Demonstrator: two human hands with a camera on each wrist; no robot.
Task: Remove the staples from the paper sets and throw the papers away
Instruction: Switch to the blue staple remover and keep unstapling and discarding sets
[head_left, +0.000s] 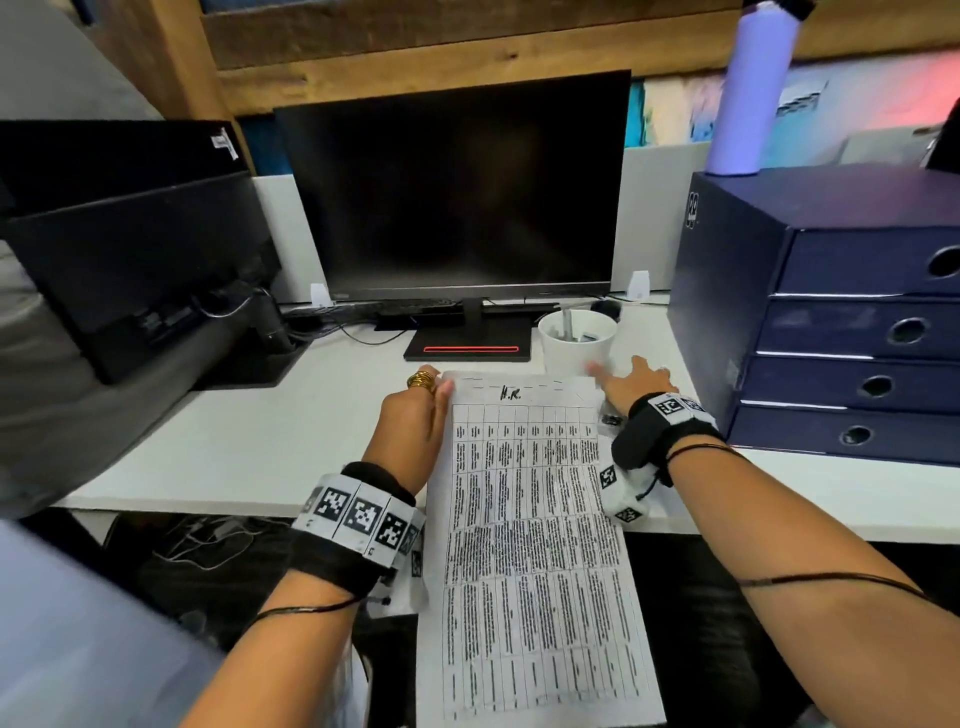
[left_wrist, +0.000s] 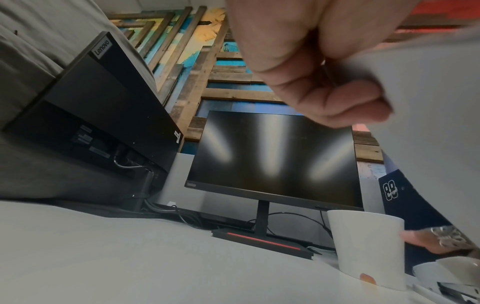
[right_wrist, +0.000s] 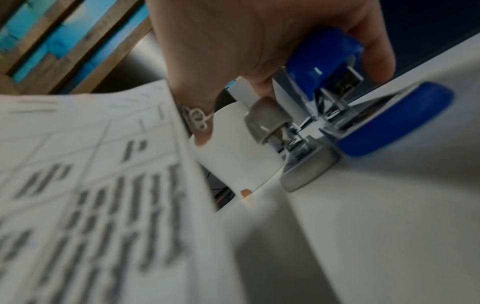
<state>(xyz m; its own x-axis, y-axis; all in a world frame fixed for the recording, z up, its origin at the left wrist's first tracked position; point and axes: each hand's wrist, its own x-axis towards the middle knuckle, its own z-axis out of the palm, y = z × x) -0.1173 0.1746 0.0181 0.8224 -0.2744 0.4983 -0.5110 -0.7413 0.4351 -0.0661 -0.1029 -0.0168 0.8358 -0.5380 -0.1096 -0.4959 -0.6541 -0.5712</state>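
White bench, wood-slat wall behind. On it: dark monitor, white cup, navy drawer unit at right. Left hand pinches the printed paper set at its top left corner; the set overhangs the bench's near edge. Right hand curls round a blue staple remover beside the cup.
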